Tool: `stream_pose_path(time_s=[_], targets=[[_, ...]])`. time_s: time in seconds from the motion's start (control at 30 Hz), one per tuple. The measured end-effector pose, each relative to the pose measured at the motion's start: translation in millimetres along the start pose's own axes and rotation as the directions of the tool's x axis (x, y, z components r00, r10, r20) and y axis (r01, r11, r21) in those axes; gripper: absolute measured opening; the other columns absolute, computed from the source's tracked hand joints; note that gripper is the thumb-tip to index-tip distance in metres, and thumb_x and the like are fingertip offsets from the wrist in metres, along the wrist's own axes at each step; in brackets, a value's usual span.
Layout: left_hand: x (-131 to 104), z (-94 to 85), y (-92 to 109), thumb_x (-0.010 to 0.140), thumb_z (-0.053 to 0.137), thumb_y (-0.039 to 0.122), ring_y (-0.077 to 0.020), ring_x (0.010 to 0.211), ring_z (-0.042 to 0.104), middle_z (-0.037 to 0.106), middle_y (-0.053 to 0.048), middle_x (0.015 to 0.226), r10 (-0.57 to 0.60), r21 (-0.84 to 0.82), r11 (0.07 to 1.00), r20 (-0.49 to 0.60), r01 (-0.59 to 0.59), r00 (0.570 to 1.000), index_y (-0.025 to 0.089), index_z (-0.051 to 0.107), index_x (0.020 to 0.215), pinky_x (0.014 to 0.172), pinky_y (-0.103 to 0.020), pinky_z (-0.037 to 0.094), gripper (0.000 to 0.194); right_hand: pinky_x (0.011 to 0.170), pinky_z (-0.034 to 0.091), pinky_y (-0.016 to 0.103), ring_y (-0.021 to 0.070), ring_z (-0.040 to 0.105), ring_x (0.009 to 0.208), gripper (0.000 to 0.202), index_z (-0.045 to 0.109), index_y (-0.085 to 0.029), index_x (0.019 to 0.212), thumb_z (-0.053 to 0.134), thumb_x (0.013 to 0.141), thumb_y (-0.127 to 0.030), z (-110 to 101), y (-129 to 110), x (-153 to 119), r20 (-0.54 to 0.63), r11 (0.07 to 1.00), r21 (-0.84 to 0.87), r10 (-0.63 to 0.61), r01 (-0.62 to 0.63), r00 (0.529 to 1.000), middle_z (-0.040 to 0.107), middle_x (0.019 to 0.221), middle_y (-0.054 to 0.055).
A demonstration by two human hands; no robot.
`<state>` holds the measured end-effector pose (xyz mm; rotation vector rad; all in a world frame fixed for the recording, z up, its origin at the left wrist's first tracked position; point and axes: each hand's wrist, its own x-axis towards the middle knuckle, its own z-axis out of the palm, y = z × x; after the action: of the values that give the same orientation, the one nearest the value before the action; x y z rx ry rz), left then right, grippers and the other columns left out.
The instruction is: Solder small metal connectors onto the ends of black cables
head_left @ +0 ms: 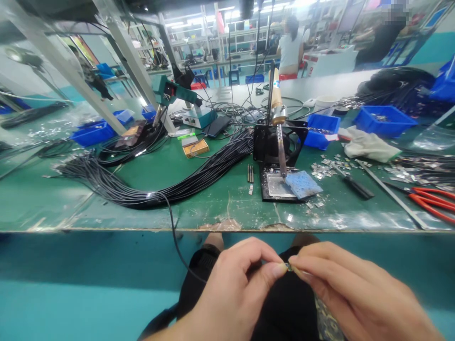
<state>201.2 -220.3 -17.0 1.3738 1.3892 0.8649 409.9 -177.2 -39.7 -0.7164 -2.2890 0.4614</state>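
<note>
Over my lap, just in front of the table edge, both hands meet fingertip to fingertip. My left hand (238,284) is closed in a pinch, and a black cable (175,232) runs from the table down behind it. Between the fingertips sits a small metallic, greenish connector piece (288,267), mostly covered by fingers. From the other side, my right hand (351,284) pinches that same piece between thumb and forefinger. On the table lies a thick bundle of black cables (199,182), from which the held cable trails.
A soldering iron (280,142) stands tip-down by a black fan (261,142), with a blue sponge (303,184) below. To the right are small metal pieces (322,169), a black-handled tool (359,188), red-handled pliers (432,201), a glove (369,144) and blue bins (384,121).
</note>
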Motion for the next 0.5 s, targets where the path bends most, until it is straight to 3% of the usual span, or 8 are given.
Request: stream_pose_path(time_s=[0.23,0.37,0.5], targets=[[-2,-1.8,0,0.099,0.061,0.025,-0.015,0.086,0.065,0.072,-0.001,0.09,0.04,0.067,0.997,0.027,-0.042,0.999,0.02,0.072,0.088,0.08,-0.026,0.049,0.016,0.065,0.057,0.019,0.0115,0.072,0.077,0.023,0.065,-0.022,0.113,0.048,0.101,-0.012,-3,2,2,0.116,0.998,0.059,-0.029,0.022,0.993,0.074,0.095,0.003],[-3,-3.1,0,0.099,0.061,0.023,-0.0139,0.086,0.065,0.071,0.0,0.091,0.035,0.101,0.994,0.055,-0.041,0.998,0.02,0.071,0.088,0.08,-0.024,0.049,0.015,0.063,0.056,0.023,0.0132,0.072,0.079,0.021,0.064,-0.022,0.111,0.046,0.103,-0.014,-6,4,0,0.179,0.998,0.005,-0.065,0.065,0.982,0.073,0.097,0.003],[-1,-3.4,2,0.099,0.061,0.023,-0.0132,0.085,0.065,0.071,0.001,0.089,0.019,0.116,0.993,0.077,-0.028,0.997,0.02,0.07,0.087,0.079,-0.023,0.048,0.016,0.06,0.057,0.027,0.0152,0.071,0.076,0.024,0.06,-0.019,0.121,0.043,0.105,-0.016,-11,4,1,0.253,0.987,-0.048,-0.134,0.15,0.958,0.072,0.097,0.005]])
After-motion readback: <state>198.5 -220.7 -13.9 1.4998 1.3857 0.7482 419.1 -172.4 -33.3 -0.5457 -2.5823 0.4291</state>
